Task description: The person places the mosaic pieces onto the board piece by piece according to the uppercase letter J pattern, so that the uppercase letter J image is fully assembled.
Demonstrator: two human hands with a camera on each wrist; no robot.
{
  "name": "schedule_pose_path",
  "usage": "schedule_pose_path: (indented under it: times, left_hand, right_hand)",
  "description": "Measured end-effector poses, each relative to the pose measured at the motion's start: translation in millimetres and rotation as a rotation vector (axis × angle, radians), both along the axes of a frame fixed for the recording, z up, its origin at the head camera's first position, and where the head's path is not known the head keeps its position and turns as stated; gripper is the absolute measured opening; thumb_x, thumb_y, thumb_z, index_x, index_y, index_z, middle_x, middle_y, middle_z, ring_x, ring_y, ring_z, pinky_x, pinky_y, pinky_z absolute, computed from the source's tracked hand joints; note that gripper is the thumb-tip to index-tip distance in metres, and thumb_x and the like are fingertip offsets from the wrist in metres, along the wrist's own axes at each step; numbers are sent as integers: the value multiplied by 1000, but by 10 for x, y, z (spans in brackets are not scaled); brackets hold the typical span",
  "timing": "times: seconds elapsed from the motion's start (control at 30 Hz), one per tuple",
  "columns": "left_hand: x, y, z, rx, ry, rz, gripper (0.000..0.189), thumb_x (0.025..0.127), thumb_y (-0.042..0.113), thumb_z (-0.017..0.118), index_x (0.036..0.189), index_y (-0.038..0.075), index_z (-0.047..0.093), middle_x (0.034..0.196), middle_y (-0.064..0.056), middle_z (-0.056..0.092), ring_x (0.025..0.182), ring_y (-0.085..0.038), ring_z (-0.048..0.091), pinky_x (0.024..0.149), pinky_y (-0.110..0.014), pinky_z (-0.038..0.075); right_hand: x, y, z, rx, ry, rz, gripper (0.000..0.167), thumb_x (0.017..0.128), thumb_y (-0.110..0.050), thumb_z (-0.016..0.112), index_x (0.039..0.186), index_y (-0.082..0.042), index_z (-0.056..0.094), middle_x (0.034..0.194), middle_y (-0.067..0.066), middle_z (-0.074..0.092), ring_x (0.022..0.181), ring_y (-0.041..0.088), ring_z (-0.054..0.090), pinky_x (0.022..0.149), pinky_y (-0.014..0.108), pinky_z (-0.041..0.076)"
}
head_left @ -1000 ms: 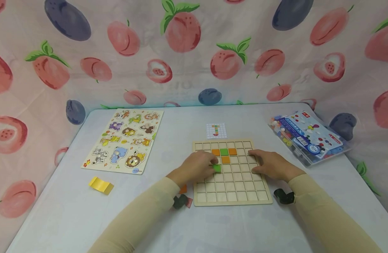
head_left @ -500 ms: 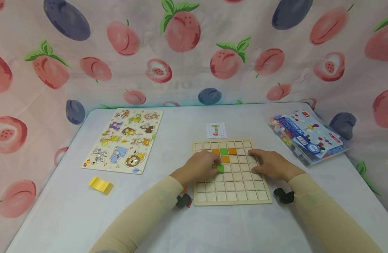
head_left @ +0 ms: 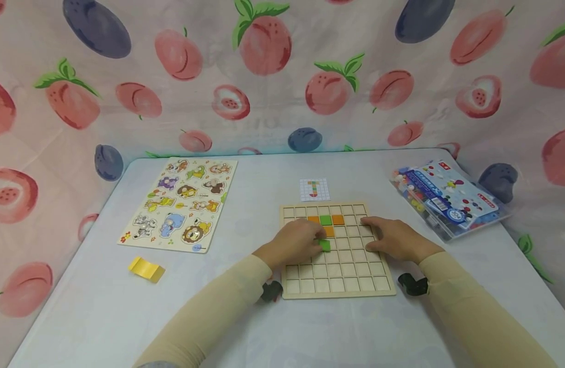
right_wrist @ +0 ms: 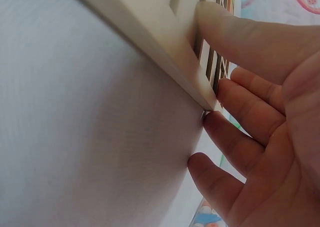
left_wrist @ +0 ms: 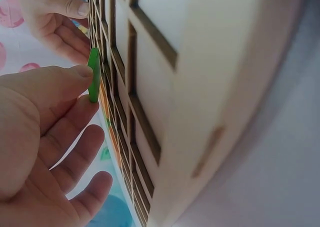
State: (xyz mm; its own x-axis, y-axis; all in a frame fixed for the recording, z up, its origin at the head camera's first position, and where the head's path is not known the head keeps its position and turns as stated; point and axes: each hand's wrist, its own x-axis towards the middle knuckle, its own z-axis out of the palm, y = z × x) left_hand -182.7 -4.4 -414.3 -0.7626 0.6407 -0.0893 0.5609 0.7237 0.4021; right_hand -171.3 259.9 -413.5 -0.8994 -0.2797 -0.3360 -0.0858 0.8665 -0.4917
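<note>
My left hand (head_left: 296,241) pinches a green square tile (left_wrist: 94,76) between thumb and index finger, just above the wooden grid board (head_left: 346,286). The other fingers of that hand spread loosely. On the board, an orange tile (head_left: 313,220), a green tile (head_left: 325,220) and another orange tile (head_left: 338,220) lie in one row. Below the green one lies a further orange tile (head_left: 329,232), partly behind my left fingers. My right hand (head_left: 399,239) rests at the board's right edge, its thumb (right_wrist: 235,34) on top and its fingers loosely extended along the side.
A small pattern card (head_left: 315,189) lies behind the board. An animal puzzle board (head_left: 178,204) is at the left, with a folded yellow piece (head_left: 146,269) in front of it. At the right stands a clear box (head_left: 450,199) of colourful pieces.
My left hand has moved slightly right over the board with the green tile, now below the lone orange tile. My right hand has stayed at the board's edge.
</note>
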Motion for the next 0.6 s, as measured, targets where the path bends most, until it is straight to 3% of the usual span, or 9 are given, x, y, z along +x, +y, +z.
schedule_pose_path:
  times: [0.27,0.6]
  left_hand:
    - [-10,56,9,-5,3,-7,24,94,21,69,116,16,73,109,7,70,106,-14,61,94,-30,46]
    - [-27,85,-3,-19,-15,27,24,93,18,68,117,15,72,109,6,70,106,-15,61,93,-30,47]
  right_hand:
    - [2,-4,14,0,3,3,72,92,-24,73,152,-2,39,150,30,39,138,50,33,109,63,28]
    - [-5,-10,-2,8,-10,-12,73,92,-25,73,152,-3,38,152,29,37,139,50,31,110,63,28]
